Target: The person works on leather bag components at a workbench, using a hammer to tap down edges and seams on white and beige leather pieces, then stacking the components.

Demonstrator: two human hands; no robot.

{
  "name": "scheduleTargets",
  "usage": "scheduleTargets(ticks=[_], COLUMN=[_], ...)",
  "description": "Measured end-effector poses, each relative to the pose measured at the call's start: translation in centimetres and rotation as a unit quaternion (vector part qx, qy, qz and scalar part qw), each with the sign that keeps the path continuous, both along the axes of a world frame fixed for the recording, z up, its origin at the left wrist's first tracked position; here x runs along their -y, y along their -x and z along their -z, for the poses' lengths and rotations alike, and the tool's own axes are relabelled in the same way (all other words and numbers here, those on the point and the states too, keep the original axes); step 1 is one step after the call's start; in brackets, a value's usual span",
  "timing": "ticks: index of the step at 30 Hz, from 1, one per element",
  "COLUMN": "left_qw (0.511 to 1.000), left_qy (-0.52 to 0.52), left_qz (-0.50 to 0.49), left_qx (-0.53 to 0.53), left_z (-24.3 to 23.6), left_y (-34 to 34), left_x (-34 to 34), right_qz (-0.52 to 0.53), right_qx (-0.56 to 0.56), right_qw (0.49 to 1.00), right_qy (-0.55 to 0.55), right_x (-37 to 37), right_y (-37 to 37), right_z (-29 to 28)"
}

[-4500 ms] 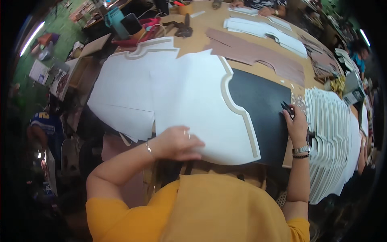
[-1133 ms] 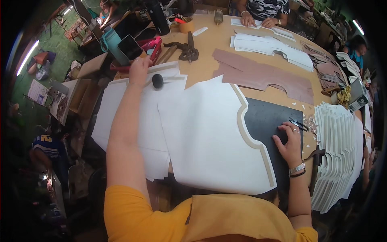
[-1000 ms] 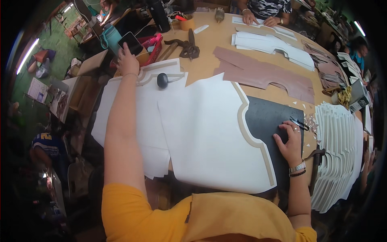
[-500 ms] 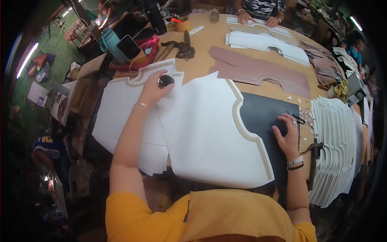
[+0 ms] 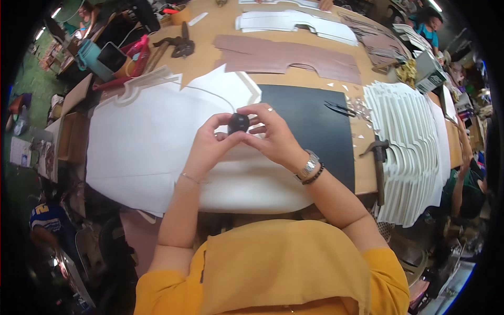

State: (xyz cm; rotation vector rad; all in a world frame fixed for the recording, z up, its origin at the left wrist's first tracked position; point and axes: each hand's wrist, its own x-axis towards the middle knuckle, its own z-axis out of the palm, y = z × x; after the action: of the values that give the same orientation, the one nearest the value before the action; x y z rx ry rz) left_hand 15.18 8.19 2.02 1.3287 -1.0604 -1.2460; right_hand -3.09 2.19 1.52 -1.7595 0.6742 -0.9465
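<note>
Left hand (image 5: 210,143) and right hand (image 5: 279,137) curl fingers (image 5: 257,108) snugly round a black round object (image 5: 239,124), probably light, hard and slick, best gripped by its sides.

Mostly ones

Of the wearer's own: one left hand (image 5: 211,140), one right hand (image 5: 275,135), one wristwatch (image 5: 308,164). Elsewhere: one round black object (image 5: 239,123), one pair of black snips (image 5: 338,108), one black mat (image 5: 304,128), one red basket (image 5: 139,63), one teal bottle (image 5: 91,58), uncountably many scraps (image 5: 360,109).

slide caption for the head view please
Left hand and right hand hold a round black object over white sheets.
</note>
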Motion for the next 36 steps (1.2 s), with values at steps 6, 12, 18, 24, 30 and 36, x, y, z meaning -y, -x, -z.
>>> scheduleTargets(ticks=[6, 12, 18, 24, 30, 36], left_qw=[0.995, 0.996, 0.995, 0.975, 0.95, 0.932], left_qy=[-0.009, -0.034, 0.057, 0.082, 0.106, 0.193], left_qz=[0.094, 0.066, -0.016, -0.052, -0.065, -0.105], left_qx=[-0.012, -0.056, 0.085, 0.199, 0.287, 0.288], left_z=[-0.3, 1.1, 1.4, 1.7, 2.3, 3.5], left_y=[-1.0, -2.0, -0.2, 0.6, 1.6, 1.8], left_x=[-1.5, -1.2, -1.5, -1.8, -1.8, -1.3], right_qz=[-0.056, -0.07, 0.067, 0.112, 0.122, 0.137], right_qx=[0.057, 0.065, -0.07, -0.239, -0.146, -0.018], right_qw=[0.97, 0.958, 0.988, 0.925, 0.981, 0.989], right_qy=[-0.23, -0.27, 0.119, 0.273, 0.029, -0.05], right_x=[0.5, 0.8, 0.7, 0.6, 0.4, -0.1], right_y=[1.1, 2.0, 1.4, 0.7, 0.0, -0.1], right_z=[0.4, 0.4, 0.8, 0.4, 0.5, 1.3])
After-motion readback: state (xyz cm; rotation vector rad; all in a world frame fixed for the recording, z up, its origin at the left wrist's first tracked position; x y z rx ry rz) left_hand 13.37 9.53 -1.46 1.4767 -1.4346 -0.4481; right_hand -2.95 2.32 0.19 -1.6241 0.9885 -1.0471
